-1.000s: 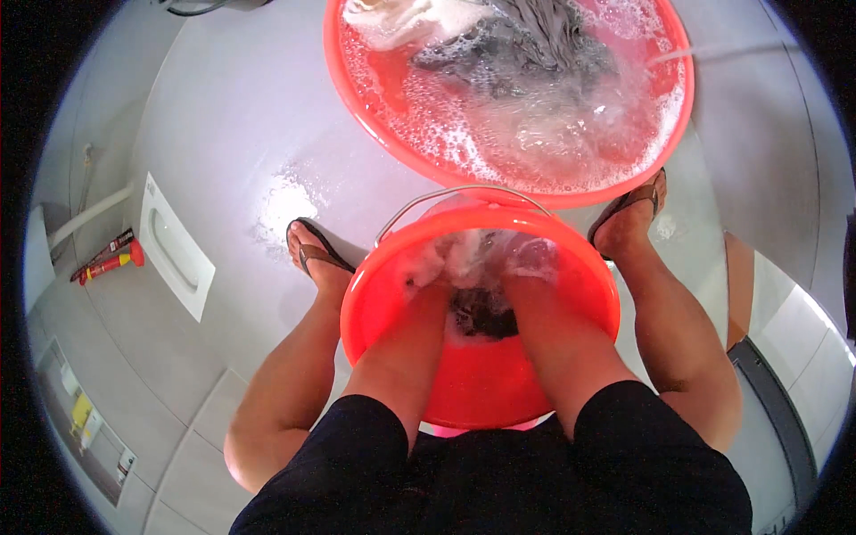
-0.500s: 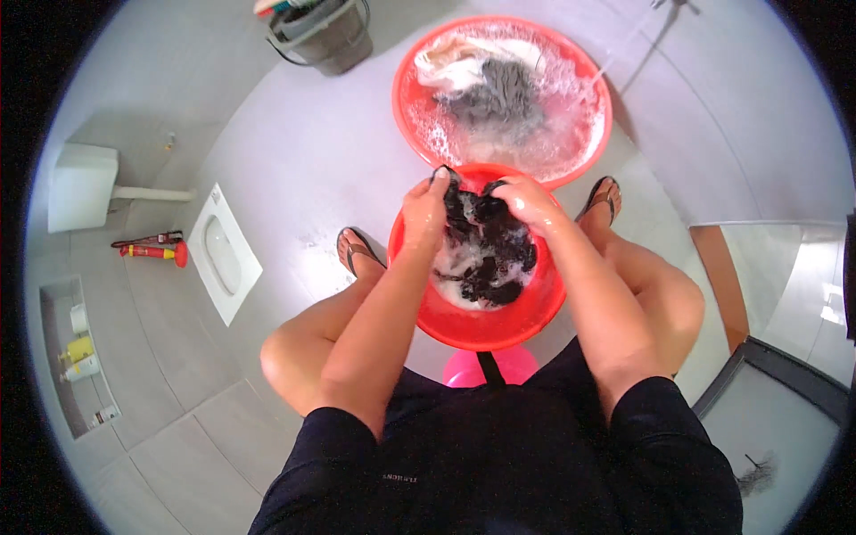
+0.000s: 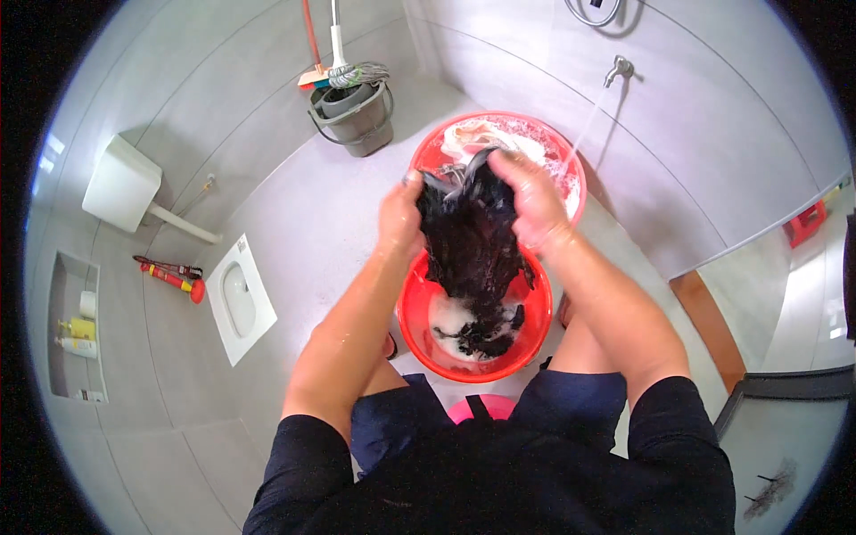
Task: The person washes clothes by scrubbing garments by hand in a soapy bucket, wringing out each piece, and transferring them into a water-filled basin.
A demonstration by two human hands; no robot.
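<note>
A wet black garment [image 3: 477, 245] hangs stretched between my two hands. My left hand [image 3: 401, 214] grips its upper left edge, and my right hand [image 3: 532, 198] is closed on the upper right edge. The cloth's lower end trails into the near red basin [image 3: 535, 334], where it lies bunched in soapy water [image 3: 450, 316]. Behind it stands a larger red basin [image 3: 575, 156], partly hidden by my hands and the garment. White cloth [image 3: 481, 134] and suds show in that basin. Water runs into it from a wall tap [image 3: 617, 71].
A grey mop bucket [image 3: 361, 125] with a mop and a brush stands at the far left. A squat toilet [image 3: 239, 299] is set in the floor at left, near a red and yellow plunger [image 3: 174, 276]. Bottles [image 3: 78, 334] fill a wall niche.
Both hands have raised the black garment from the near basin and spread it out. My view has tilted up, so the tap and mop now show.
</note>
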